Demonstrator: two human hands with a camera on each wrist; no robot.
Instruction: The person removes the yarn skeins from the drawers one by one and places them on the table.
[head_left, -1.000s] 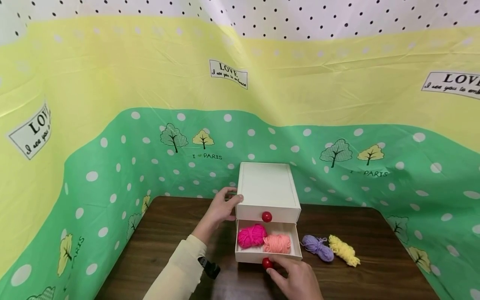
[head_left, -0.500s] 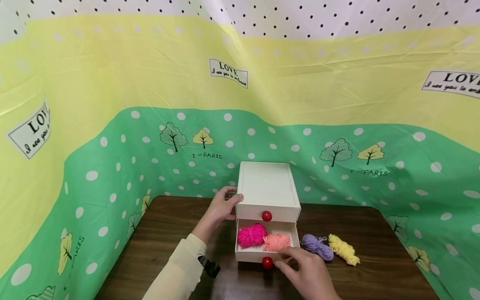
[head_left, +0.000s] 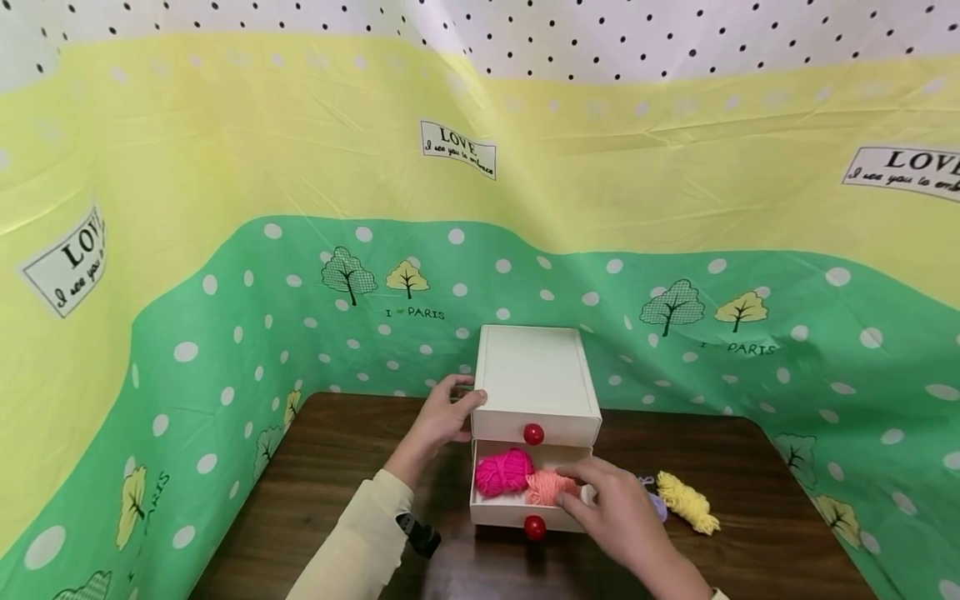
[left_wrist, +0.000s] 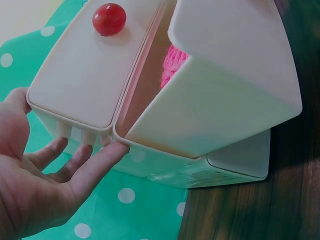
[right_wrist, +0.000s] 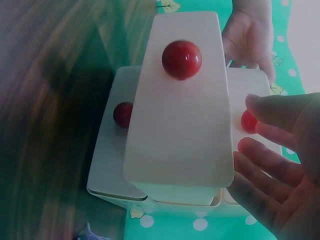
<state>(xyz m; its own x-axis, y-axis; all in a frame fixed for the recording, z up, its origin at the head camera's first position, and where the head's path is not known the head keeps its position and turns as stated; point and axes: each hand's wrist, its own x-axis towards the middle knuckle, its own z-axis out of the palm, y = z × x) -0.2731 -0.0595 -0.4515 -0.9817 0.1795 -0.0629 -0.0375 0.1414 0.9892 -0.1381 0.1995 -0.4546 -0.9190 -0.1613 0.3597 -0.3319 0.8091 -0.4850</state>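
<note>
A white mini drawer unit (head_left: 534,367) with red knobs stands on the table, its middle drawer (head_left: 502,515) pulled out. In that drawer lie a magenta yarn skein (head_left: 504,472) and a coral yarn skein (head_left: 550,487). My right hand (head_left: 626,517) reaches over the drawer's right side, thumb and fingers spread at the coral skein's right end. The drawer front hides the skein in the right wrist view, where the right hand (right_wrist: 285,170) shows its fingers apart. My left hand (left_wrist: 55,180) rests against the unit's left side, fingers fairly straight and thumb at the top front corner.
Right of the unit lie a yellow yarn skein (head_left: 687,502) and a purple yarn skein (head_left: 658,505), the latter mostly behind my right hand. A patterned curtain (head_left: 375,333) hangs close behind the dark wooden table (head_left: 757,517).
My right hand has let go of the middle drawer's red knob and moved up and right, over the drawer's side to the coral skein. The left hand has stayed put.
</note>
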